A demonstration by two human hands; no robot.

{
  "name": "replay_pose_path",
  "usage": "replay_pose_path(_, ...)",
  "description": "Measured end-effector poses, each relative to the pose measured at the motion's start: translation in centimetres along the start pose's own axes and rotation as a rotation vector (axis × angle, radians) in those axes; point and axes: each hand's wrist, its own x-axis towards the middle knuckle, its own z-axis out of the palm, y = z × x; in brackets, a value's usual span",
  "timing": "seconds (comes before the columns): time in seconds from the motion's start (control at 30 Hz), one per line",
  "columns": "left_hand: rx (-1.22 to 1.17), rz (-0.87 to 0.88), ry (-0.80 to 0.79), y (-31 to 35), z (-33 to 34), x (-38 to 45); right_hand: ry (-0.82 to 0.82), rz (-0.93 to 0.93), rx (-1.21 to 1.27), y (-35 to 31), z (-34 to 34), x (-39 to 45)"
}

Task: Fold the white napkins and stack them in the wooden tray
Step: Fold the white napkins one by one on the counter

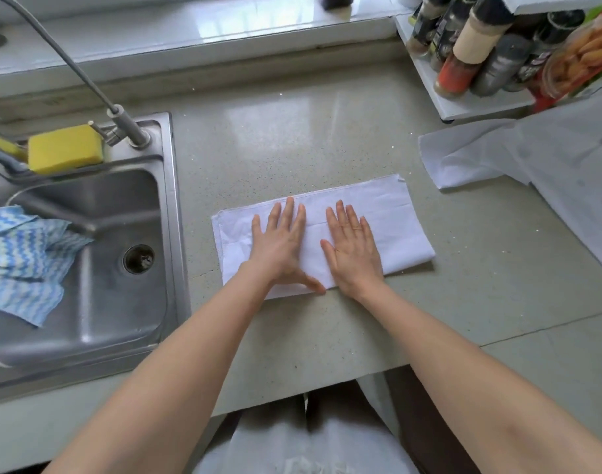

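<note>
Presently, item one: folded white napkin (388, 213), a long rectangle on the countertop (292, 138), right of the sink (98, 268). Your left hand (279, 248) and right hand (352, 249) both lie flat on it, fingers straight and slightly spread, pressing down and gripping nothing. Item two: loose white cloths (498, 155), unfolded, well apart at your right. Item three: yellow sponge (65, 148) on the sink rim; blue patterned cloth (26, 261) draped into the basin.

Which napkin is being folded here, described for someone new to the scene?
Start at the steel sink and move right along the countertop. The folded napkin lies flat under both hands, left hand and right hand. Unlike the loose white cloths farther right, it is a neat rectangle.
</note>
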Motion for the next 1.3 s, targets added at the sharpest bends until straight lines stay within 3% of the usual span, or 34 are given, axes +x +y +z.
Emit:
replay_pose_path(0.1, -0.044, 0.061, 0.147, -2.2, 2.2, -0.8, 0.018, -0.01, -0.016, 0.1, 0.0, -0.2)
replay_pose_path(0.2, -0.025, -0.085, 0.324, -3.7, 4.4, -2.4, 0.033, -0.015, -0.03, -0.1, 0.2, -0.2)
replay_pose_path(0.4, -0.039, -0.272, 0.387, -4.5, 5.2, -4.0, -0.001, 0.0, -0.028, 0.0, -0.1, 0.0)
replay_pose_path(0.57, 0.052, -0.323, 0.249, -5.0, 3.9, -4.9, -0.041, -0.011, -0.024, 0.1, -0.5, 0.1)
replay_pose_path(0.7, 0.04, -0.401, 0.093, -3.1, 1.0, -3.5, -0.064, -0.145, -0.005, 3.3, -1.8, -0.8)
replay_pose_path(0.9, 0.054, -0.443, -0.1, -0.5, -3.8, -0.8, -0.091, -0.058, 0.101, 8.4, -3.6, -1.8)
replay_pose_path(0.97, 0.089, -0.269, -0.076, 1.6, -4.2, 0.3, 0.004, 0.007, 0.179, 8.6, -4.4, -1.4)
replay_pose_path(1.07, 0.07, -0.073, -0.101, 4.8, -4.6, 1.8, 0.168, 0.275, 0.197, 8.0, -5.6, -0.6)
replay_pose_path(1.17, 0.064, -0.072, -0.181, 5.9, -4.4, 2.4, 0.127, 0.508, 0.215, 7.7, -6.7, 0.6)
replay_pose_path(1.3, 0.101, -0.079, -0.165, 4.9, -3.6, 1.9, 0.017, 0.614, 0.327, 7.7, -7.5, 2.1)
